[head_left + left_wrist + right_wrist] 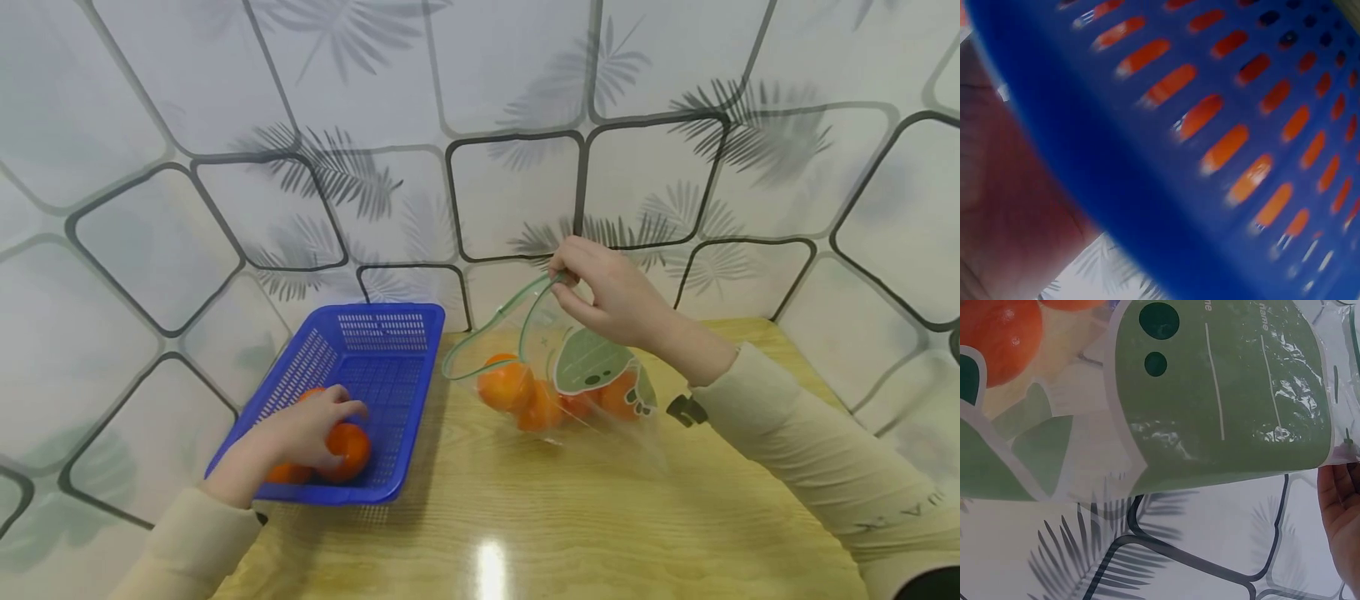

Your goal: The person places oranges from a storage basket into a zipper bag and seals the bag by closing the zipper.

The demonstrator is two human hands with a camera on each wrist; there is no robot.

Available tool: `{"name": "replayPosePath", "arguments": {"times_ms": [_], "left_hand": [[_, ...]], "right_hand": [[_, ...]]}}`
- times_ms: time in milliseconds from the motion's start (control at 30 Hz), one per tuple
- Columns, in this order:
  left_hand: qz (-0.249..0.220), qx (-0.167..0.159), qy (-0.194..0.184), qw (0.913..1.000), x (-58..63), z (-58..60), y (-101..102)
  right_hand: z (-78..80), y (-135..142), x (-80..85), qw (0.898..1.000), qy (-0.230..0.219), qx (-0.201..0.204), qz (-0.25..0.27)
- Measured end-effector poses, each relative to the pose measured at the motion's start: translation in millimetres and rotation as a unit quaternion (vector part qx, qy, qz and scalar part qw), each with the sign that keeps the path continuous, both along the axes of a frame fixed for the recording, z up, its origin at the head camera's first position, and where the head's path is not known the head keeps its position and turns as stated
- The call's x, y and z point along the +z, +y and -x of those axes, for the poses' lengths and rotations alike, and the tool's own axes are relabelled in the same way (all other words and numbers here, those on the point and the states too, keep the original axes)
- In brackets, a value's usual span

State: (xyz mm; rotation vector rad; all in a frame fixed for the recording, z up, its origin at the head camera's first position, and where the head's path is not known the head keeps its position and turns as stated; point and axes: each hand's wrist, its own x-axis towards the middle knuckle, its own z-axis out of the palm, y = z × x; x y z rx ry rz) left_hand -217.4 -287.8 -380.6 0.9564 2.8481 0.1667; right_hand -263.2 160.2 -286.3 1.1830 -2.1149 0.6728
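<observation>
In the head view, my left hand (318, 425) reaches into a blue plastic basket (390, 400), its fingers and thumb curved over an orange (349, 454). Other oranges lie beside and partly beneath that hand. My right hand (611, 287) pinches the green-edged rim of a clear zip bag (540, 333) and holds it up, its mouth spread toward the basket. Several oranges (506, 385) rest inside the bag. In the right wrist view, the bag's green printed picture (1229, 394) fills much of the frame. The basket wall (1141, 181) hides the left fingers in the left wrist view.
Basket and bag stand side by side on a wooden table (480, 517). Behind the table rises a wall (517, 200) with a leaf and line pattern. A dark object (686, 410) shows beside the right sleeve.
</observation>
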Motion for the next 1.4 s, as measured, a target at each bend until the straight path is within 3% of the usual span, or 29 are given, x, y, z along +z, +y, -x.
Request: {"name": "replayPosePath", "arguments": {"times_ms": [433, 567, 800, 867, 967, 1033, 1133, 1300, 1400], "left_hand": [[0.021, 0.023, -0.023, 0.9992, -19.1, -2.8, 3], [0.015, 0.014, -0.021, 0.9996, -22.4, -1.1, 2], [0.004, -0.011, 0.006, 0.9999, -48.7, 13.8, -13], [0.004, 0.002, -0.002, 1.0, -55.6, 18.5, -15], [0.007, 0.008, 0.015, 0.9998, -70.9, 28.4, -22], [0.01, 0.015, 0.022, 0.9996, -74.4, 31.4, -23], [0.013, 0.006, 0.029, 0.9995, -58.9, 23.9, -14], [0.016, 0.007, 0.018, 0.9997, -19.4, 4.3, 9], [0.021, 0.009, 0.028, 0.9993, -9.8, 1.3, 15]], "right_hand": [[2.1, -1, -2.6, 1.0, 0.0, 0.003, 0.001], [2.3, -1, -3.5, 1.0, 0.005, 0.003, 0.002], [2.7, -1, -4.9, 1.0, 0.001, 0.006, 0.002], [2.9, -1, -5.0, 1.0, 0.0, 0.007, 0.002], [3.1, -1, -4.8, 1.0, -0.001, 0.007, 0.003], [3.1, -1, -4.6, 1.0, -0.001, 0.008, 0.004], [2.9, -1, -4.3, 1.0, -0.001, 0.007, 0.003], [2.5, -1, -4.5, 1.0, -0.001, 0.007, 0.003], [2.6, -1, -4.7, 1.0, -0.001, 0.009, 0.003]]}}
